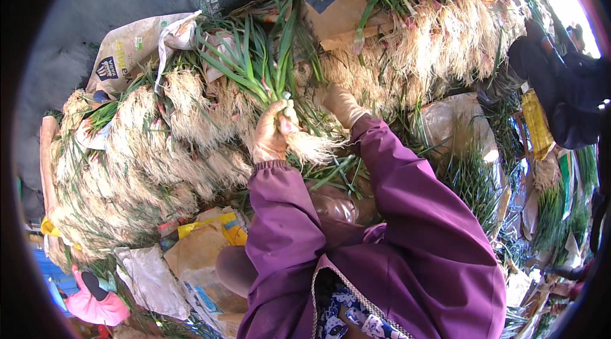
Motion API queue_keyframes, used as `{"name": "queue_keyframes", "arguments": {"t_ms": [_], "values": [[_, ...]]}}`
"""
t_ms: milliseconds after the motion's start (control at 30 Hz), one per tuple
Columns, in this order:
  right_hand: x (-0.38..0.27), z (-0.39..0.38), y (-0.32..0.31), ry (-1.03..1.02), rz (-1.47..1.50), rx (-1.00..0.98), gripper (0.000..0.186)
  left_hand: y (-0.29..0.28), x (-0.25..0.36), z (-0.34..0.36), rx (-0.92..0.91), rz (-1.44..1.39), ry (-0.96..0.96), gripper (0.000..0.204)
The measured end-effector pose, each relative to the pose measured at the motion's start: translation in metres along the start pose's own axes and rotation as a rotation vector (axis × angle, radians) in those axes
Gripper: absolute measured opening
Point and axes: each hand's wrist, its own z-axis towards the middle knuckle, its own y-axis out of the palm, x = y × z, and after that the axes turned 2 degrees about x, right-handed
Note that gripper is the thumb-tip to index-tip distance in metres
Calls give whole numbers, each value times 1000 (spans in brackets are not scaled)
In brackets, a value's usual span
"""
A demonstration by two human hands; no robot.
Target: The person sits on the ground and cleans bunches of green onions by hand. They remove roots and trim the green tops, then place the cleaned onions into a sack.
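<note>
My left hand (pixel 270 132), in a pale work glove with greyish-green fingertips, is closed round a bunch of green onions (pixel 258 75). Their green leaves fan out away from me, and the pale stringy roots (pixel 312 147) hang to the right of the fist. Just right of it, my right hand (pixel 344 105), also gloved, is curled among leaves and roots at the edge of the far pile. Its fingertips are hidden, so what they hold, if anything, does not show. Loose green leaves (pixel 344 170) lie below the hands.
Stacked green onions (pixel 146 142) with roots facing me fill the left, and another pile (pixel 426 40) stands far right. Sacking (pixel 137 53) lies over parts. More leaves (pixel 468 180) stand at right. A person in dark clothes (pixel 563 91) is at far right; someone in pink (pixel 95 301) is lower left.
</note>
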Motion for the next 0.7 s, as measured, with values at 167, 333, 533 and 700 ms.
{"name": "queue_keyframes", "arguments": {"t_ms": [167, 333, 533, 700], "values": [[79, -31, 40, -462, 162, 360, 28, 18, 12, -5, -166, -63, 52, 12], [170, -165, 75, -467, -256, -395, 26, 49, -3, -1, -339, -192, 127, 14], [164, -152, -46, -506, -39, -91, 35, 78, -26, 31, -346, -252, 60, 17], [137, -38, -206, -5, -248, 840, 26, 104, -38, 44, -410, -198, 121, 23]]}}
